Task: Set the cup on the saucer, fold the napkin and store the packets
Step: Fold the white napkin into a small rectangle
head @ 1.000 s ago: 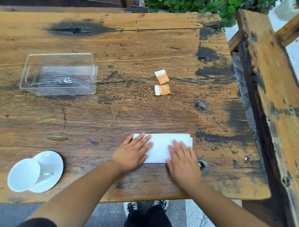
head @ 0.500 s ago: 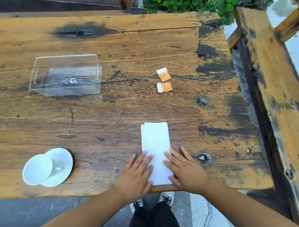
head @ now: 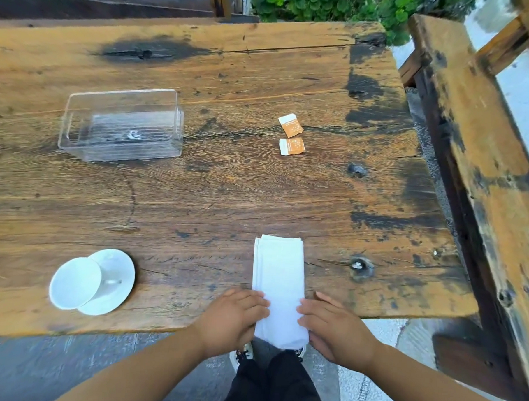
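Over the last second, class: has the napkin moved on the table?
Yes. The napkin was turned from lying crosswise to lying lengthwise and drawn toward the person; its near end now overhangs the table's near edge, gripped by the left hand and right hand.

No text can be read anywhere. The two orange packets point(head: 291, 134) carry a pale dotted print and a white strip each, too small and blurred to make out letters. A small white mark sits on the bottom of the clear box point(head: 121, 124); it cannot be read either.
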Available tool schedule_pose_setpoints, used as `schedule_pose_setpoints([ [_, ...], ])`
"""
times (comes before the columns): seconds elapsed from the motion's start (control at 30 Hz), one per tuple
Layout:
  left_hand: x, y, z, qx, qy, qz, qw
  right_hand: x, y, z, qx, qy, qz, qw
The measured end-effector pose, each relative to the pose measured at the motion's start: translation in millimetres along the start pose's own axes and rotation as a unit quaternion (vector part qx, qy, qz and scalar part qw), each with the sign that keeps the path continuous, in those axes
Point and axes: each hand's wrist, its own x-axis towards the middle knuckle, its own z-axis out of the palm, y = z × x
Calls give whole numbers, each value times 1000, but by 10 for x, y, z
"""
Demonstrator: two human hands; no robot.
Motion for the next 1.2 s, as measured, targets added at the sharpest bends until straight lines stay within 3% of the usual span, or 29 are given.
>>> schedule_pose_setpoints([
  [0.07,50,40,-128,-165,9,-111,980,87,-50,-136,117,15,111,987],
  [0.13,140,45,-210,-279,22,-217,935,203,-57,-245,204,11,235,950],
  [0.27,366,-62,-286,-385,28,-334,860,541,25,-348,251,20,350,903],
  [0.37,542,-150,-274,-374,55,-389,840,814,122,-330,230,13,394,890],
  [0.63,881,-341,-215,-255,60,-459,849,1149,275,-208,130,8,471,872],
  [0.8,944,-332,-167,-174,69,-509,840,1198,285,-176,46,-4,476,878],
  [0.9,888,-225,-204,-116,150,-468,863,1111,248,-204,18,75,416,906],
  [1.0,770,-126,-162,26,213,-328,920,962,145,-136,-67,114,262,956],
  [1.03,756,-118,-139,59,201,-275,938,935,134,-105,-97,92,219,966],
  [1.1,754,-161,-96,115,106,-188,970,959,150,-80,-148,9,172,974],
  [1.2,804,-377,-39,157,-45,-177,971,1069,276,-62,-173,-99,178,964],
])
